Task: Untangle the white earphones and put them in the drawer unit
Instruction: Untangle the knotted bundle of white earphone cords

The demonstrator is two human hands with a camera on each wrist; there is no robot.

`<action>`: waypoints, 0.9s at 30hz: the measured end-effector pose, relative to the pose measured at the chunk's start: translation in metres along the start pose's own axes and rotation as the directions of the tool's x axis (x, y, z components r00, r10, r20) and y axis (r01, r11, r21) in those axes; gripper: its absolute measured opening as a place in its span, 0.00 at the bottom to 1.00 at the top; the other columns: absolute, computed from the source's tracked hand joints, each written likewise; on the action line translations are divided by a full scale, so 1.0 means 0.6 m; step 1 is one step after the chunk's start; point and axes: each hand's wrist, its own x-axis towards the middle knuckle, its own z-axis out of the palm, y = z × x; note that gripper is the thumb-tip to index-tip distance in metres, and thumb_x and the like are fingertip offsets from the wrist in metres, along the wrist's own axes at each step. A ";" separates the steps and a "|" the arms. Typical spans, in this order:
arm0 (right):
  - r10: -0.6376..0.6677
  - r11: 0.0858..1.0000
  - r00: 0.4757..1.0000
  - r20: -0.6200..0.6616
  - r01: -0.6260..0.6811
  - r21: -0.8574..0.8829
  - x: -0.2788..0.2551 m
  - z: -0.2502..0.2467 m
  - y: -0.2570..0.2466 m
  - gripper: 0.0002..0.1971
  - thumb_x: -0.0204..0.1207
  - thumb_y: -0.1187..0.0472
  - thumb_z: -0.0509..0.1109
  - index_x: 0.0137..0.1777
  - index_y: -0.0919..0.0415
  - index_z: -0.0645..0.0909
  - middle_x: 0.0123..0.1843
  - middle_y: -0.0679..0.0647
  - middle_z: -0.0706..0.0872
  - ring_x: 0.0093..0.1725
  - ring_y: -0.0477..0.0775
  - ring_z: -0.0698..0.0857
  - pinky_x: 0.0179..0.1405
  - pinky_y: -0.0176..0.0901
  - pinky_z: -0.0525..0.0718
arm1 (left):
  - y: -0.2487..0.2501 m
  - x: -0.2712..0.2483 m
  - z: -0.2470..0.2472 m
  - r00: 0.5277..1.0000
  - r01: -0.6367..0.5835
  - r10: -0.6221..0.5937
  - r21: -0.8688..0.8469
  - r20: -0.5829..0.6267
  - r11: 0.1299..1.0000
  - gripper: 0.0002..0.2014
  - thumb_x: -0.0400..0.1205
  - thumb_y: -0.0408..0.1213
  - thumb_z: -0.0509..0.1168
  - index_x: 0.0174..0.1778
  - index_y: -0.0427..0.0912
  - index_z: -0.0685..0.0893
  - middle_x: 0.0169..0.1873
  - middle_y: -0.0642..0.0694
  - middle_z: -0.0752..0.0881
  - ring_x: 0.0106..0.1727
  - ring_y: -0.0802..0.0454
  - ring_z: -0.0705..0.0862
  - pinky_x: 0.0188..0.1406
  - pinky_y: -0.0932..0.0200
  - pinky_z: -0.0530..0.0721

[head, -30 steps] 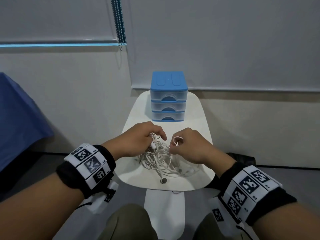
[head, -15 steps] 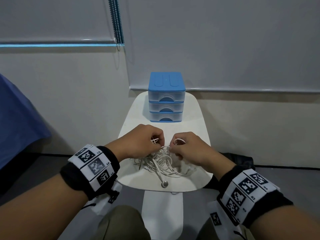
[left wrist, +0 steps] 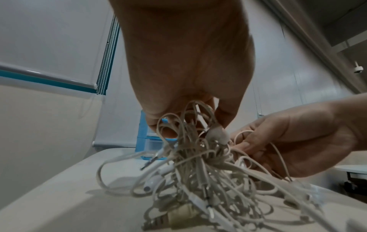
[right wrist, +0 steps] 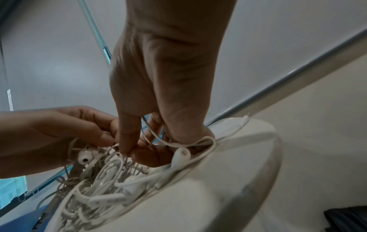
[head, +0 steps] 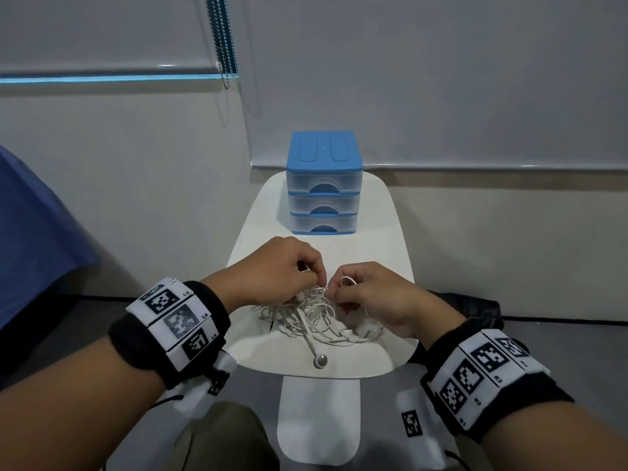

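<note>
Going left to right from the earphones (head: 307, 316), since that knot is the centre of everything here. The left hand (head: 272, 271) is on the near-left side of the pile, fingers curled down and pinching a bunch of loops at the top; the left wrist view shows an earbud (left wrist: 217, 135) caught right at its fingertips. The pile itself sits on the near half of the white counter (head: 380, 246), partly lifted where the hands pull at it, with one earbud (head: 320, 360) trailing out toward the near edge. The right hand (head: 377, 297) is touching the pile's right side, thumb and forefinger pinched on a thin strand, with a little loop sticking up by its knuckles. Beyond the pile, at the far end of the counter, is the drawer unit (head: 324, 185), all three drawers closed.

Handling-wise, my guess: this stuff is super light and floppy, with thin cords that slide over each other but snag at the buds, the plugs and the inline remote bits. It looks like more than one set mixed together, though I can't say how many. Yanking would probably just tighten the knots, and the thin cord near the buds is likely the weak spot. I'd hold the clump loosely with one hand, grab a bud or plug with the other, and feed that end back through the loops.
</note>
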 end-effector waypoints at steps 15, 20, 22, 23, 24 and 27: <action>0.080 0.975 0.995 0.054 -0.089 0.203 0.005 -0.005 -0.022 0.11 0.86 0.55 0.69 0.50 0.63 0.85 0.35 0.59 0.85 0.33 0.55 0.83 0.40 0.45 0.79 | 0.005 0.024 -0.007 0.999 -0.043 0.041 0.129 0.019 0.991 0.06 0.80 0.34 0.75 0.43 0.51 0.89 0.38 0.54 0.89 0.39 0.58 0.84 0.43 0.61 0.82; -0.010 0.990 0.999 -0.035 0.015 0.137 0.003 -0.011 -0.038 0.03 0.83 0.66 0.72 0.50 0.65 0.87 0.37 0.57 0.86 0.35 0.50 0.85 0.32 0.33 0.81 | -0.001 0.017 -0.009 0.999 -0.035 0.037 0.067 -0.033 0.997 0.06 0.80 0.35 0.76 0.42 0.52 0.89 0.38 0.55 0.91 0.42 0.55 0.87 0.47 0.56 0.87; -0.048 0.997 0.998 -0.040 0.050 0.061 0.000 -0.009 -0.038 0.02 0.80 0.72 0.73 0.48 0.67 0.87 0.35 0.55 0.86 0.32 0.45 0.82 0.29 0.29 0.78 | -0.002 0.014 -0.010 0.997 -0.031 0.034 0.046 -0.065 0.998 0.06 0.80 0.36 0.77 0.41 0.52 0.89 0.37 0.55 0.91 0.42 0.55 0.88 0.49 0.53 0.87; -0.060 0.997 0.998 -0.032 0.061 0.036 -0.002 -0.008 -0.038 0.03 0.78 0.73 0.74 0.47 0.67 0.87 0.34 0.54 0.86 0.30 0.44 0.81 0.29 0.28 0.77 | -0.002 0.012 -0.011 0.996 -0.028 0.031 0.036 -0.078 0.999 0.06 0.80 0.36 0.77 0.40 0.52 0.89 0.37 0.56 0.91 0.42 0.56 0.88 0.49 0.53 0.87; -0.069 0.997 0.997 -0.022 0.070 0.020 -0.005 -0.008 -0.039 0.03 0.78 0.74 0.75 0.47 0.67 0.87 0.33 0.53 0.86 0.30 0.42 0.81 0.28 0.27 0.77 | -0.001 0.011 -0.014 0.996 -0.026 0.029 0.027 -0.086 0.999 0.06 0.80 0.36 0.77 0.40 0.52 0.89 0.38 0.57 0.91 0.42 0.56 0.88 0.49 0.54 0.87; -0.098 0.995 0.995 -0.021 0.098 0.002 -0.013 -0.008 -0.045 0.04 0.77 0.74 0.76 0.47 0.67 0.86 0.33 0.52 0.86 0.28 0.39 0.81 0.26 0.25 0.75 | 0.004 0.005 -0.020 0.996 -0.033 0.032 -0.005 -0.081 0.999 0.05 0.81 0.37 0.77 0.41 0.51 0.89 0.39 0.57 0.90 0.42 0.58 0.87 0.47 0.60 0.86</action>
